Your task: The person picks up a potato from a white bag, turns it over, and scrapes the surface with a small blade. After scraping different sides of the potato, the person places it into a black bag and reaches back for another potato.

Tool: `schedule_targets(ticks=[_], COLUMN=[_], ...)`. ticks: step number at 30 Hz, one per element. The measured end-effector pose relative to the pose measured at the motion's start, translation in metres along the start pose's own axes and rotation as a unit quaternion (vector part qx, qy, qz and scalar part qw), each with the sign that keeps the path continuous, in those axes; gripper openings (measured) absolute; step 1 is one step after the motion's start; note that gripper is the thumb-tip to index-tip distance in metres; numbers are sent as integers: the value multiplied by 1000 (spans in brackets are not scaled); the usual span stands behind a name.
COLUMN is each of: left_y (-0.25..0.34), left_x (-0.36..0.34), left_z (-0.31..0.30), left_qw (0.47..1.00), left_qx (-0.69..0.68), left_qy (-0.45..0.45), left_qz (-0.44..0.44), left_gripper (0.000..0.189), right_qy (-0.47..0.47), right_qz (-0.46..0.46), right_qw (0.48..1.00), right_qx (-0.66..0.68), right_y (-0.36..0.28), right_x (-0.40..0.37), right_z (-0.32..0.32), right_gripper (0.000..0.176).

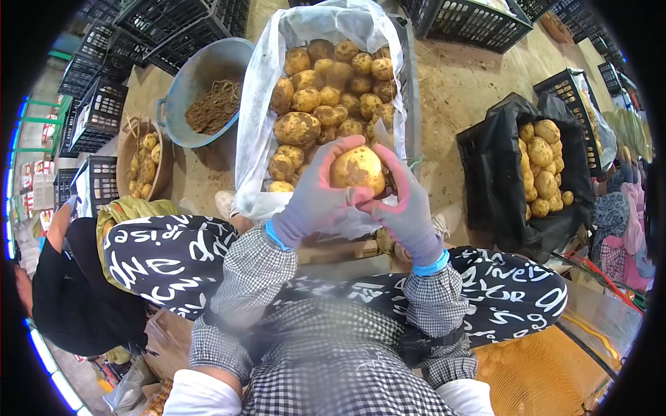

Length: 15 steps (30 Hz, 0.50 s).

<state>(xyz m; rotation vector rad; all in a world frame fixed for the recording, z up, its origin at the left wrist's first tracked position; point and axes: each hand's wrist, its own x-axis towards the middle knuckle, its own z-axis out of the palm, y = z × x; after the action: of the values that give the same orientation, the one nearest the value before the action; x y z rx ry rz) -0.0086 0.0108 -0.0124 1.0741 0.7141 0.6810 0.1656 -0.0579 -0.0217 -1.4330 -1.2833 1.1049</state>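
Both hands wear grey gloves with pinkish fingers and hold one large yellow potato (358,170) with brown patches between them. My left hand (320,191) curls around its left side, and my right hand (402,201) presses its right side, the thumbs close together below it. Just beyond the hands is a crate lined with white sheeting (258,114), filled with soil-marked potatoes (305,100). The potato is above the near edge of this crate.
At the right, a black-lined crate (479,173) holds cleaner potatoes. A blue tub (182,76) with brown soil and a brown basin (165,166) of potatoes stand left. Black crates (479,26) are stacked beyond. Another person (83,291) is at the left.
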Motion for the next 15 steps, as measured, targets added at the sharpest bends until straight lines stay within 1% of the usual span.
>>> schedule_targets(ticks=[3,5,7,8,9,11,12,13,15], left_y=[3,4,1,-4,-7,-10,-10,-10,-12], left_x=[2,7,7,5,2,-4,-4,-4,-5], left_z=[-4,-23,-25,-18,-12,-6,-6,-7,-9], left_qw=[994,992,995,998,998,998,997,998,999], left_qx=[107,112,76,39,2,-37,-57,-43,-18], left_qy=[6,-20,-7,20,46,37,31,35,44], left_qz=[17,-48,-68,-55,-43,-34,-28,-25,-22], left_gripper=[74,74,75,75,75,81,84,86,92], right_qy=[-5,0,-12,-19,6,60,85,111,141], right_qz=[29,31,42,48,18,-39,-41,-42,-14], right_qw=[998,992,987,983,988,993,995,993,990], right_qx=[57,121,156,175,150,98,36,-28,-3], right_y=[6,14,5,2,5,14,18,21,22], right_x=[-4,-9,-8,-7,-5,-3,-4,-6,-13], right_z=[2,7,4,4,4,4,1,-2,-2], right_gripper=[88,88,85,83,79,69,64,58,50])
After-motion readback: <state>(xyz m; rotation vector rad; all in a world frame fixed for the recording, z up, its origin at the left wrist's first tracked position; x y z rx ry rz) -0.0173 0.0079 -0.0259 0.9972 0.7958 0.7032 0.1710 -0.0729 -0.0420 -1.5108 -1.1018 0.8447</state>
